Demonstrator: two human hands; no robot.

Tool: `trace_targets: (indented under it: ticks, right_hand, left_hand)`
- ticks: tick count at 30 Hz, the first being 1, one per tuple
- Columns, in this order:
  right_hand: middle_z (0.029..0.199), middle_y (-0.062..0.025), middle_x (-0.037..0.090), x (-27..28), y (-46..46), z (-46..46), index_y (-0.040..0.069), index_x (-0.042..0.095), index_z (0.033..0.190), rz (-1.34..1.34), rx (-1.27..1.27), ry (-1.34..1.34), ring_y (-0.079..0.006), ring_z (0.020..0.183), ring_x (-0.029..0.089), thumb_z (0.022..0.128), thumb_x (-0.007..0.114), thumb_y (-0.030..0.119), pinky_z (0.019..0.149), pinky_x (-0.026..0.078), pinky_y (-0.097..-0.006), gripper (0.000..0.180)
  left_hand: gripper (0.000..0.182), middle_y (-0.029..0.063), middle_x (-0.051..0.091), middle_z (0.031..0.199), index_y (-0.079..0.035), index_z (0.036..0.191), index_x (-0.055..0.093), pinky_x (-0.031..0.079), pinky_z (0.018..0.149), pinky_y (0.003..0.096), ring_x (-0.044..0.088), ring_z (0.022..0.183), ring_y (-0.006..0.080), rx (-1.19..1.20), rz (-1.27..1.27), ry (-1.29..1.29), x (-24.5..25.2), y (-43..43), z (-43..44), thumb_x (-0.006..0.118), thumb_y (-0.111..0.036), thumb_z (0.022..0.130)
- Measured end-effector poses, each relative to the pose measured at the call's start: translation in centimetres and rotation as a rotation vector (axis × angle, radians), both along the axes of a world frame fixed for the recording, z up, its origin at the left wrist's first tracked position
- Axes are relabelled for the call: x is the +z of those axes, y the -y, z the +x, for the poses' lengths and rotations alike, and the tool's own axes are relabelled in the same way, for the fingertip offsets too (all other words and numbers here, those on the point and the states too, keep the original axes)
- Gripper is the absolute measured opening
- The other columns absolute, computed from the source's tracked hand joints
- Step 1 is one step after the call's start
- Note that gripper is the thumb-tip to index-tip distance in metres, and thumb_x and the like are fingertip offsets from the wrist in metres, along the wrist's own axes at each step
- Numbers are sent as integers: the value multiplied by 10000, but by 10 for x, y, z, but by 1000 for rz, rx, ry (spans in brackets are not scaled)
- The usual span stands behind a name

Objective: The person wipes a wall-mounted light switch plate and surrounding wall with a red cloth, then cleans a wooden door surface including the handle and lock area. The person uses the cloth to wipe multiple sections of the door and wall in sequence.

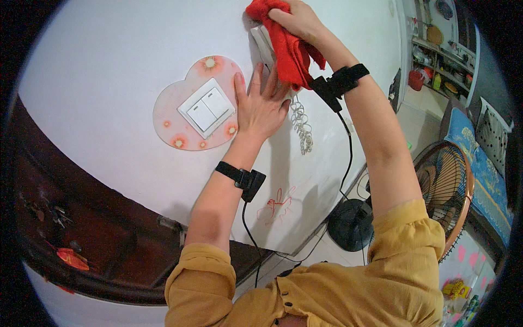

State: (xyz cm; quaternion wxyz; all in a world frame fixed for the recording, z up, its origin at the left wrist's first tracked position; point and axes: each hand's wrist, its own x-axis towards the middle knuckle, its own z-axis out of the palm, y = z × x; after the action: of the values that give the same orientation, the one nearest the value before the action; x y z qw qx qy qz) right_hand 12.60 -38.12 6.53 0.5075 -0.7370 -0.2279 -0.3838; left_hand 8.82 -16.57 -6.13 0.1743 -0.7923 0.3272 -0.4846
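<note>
My right hand [300, 20] grips a bunched red cloth [288, 57] at the top of the view. The cloth drapes over a white wall-mounted handset unit [262, 43], hiding much of it. My left hand [261, 112] lies with fingers spread at the unit's lower end, its fingertips partly behind the cloth's edge. A light coiled cord [302, 128] hangs below the cloth. Left of my left hand, a white double light switch [207, 108] sits on a pink, heart-shaped floral panel [171, 114] on the white wall [122, 90].
A dark wooden door [118, 229] with hanging keys [61, 216] and a red ornament [73, 258] is at lower left. Right of me stands a fan [443, 188]. Black cables [347, 163] trail from my wrist straps. Shelves [443, 65] and a blue-covered seat [474, 143] lie beyond.
</note>
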Motion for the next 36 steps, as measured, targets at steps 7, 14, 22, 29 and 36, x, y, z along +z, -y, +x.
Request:
trace_targets:
  ticks: [7, 14, 22, 29, 36]
  right_hand:
    - [1039, -77, 722, -90, 15, 49, 10, 664, 1224, 266, -131, 130, -162, 960, 642, 960, 599, 294, 903, 509, -314, 393]
    - [1033, -199, 691, -192, -3, 38, 11, 644, 1120, 351, -197, 37, -372, 971, 667, 899, 602, 264, 897, 509, -441, 339]
    - [1108, -207, 636, -265, -46, -17, 26, 593, 1145, 349, -406, -251, -421, 1034, 613, 896, 603, 265, 929, 481, -507, 346]
    - [1085, -146, 661, -267, -81, -107, 4, 587, 1170, 766, -248, -163, -290, 1025, 629, 927, 633, 198, 929, 486, -432, 315]
    - [1562, -102, 449, -251, -119, -170, 34, 370, 1578, 1209, 675, -436, -218, 1455, 394, 1073, 451, 549, 1203, 321, -381, 725]
  left_hand:
    - [610, 11, 419, 1623, -355, 1496, 527, 139, 1144, 754, 361, 1494, 300, -22, -39, -8, -2, 3, 2, 654, -465, 909]
    - [714, 6, 410, 1624, -423, 1580, 375, 168, 1136, 751, 398, 1465, 275, -58, -53, 49, -4, 3, 4, 646, -463, 920]
    - [699, -14, 403, 1630, -389, 1599, 353, 185, 1128, 742, 412, 1454, 238, -11, -39, 114, -7, 2, 8, 600, -468, 949]
    - [781, 99, 387, 1629, -172, 1601, 346, 214, 1221, 594, 370, 1490, 295, -407, -249, -338, -4, -8, -16, 690, -368, 928]
    - [854, 217, 373, 1605, -9, 1602, 281, 271, 1240, 425, 350, 1502, 321, -591, -464, -1122, -58, -24, -99, 749, -208, 916]
